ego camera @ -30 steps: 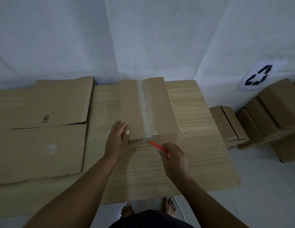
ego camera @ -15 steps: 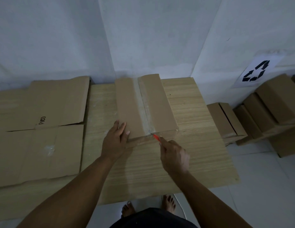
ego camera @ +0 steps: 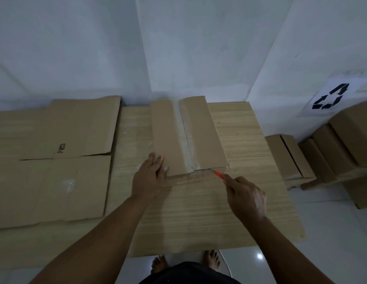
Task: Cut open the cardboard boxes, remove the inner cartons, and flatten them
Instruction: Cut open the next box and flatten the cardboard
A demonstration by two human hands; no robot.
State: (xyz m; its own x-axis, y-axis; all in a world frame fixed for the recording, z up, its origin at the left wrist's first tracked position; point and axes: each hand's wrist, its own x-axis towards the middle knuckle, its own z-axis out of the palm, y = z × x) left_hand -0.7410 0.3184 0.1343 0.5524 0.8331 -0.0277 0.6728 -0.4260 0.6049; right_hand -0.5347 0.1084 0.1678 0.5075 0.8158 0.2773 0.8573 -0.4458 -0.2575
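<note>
A brown cardboard box (ego camera: 201, 134) lies on the wooden table (ego camera: 199, 212), with a strip of clear tape running down its top seam. My left hand (ego camera: 148, 177) presses flat on the box's near left corner, fingers straight. My right hand (ego camera: 247, 196) grips an orange cutter (ego camera: 218, 174). The cutter's tip sits at the box's near top edge, right of the tape seam.
Flattened cardboard sheets (ego camera: 53, 156), one marked PICO, cover the left part of the table. Several closed boxes (ego camera: 342, 140) are stacked on the floor at the right, under a recycling sign (ego camera: 332, 97) on the wall. My bare feet (ego camera: 186, 261) stand at the table's near edge.
My right hand has slid the cutter to the right along the box's near top edge, past the tape seam. The left hand has stayed on the box's corner.
</note>
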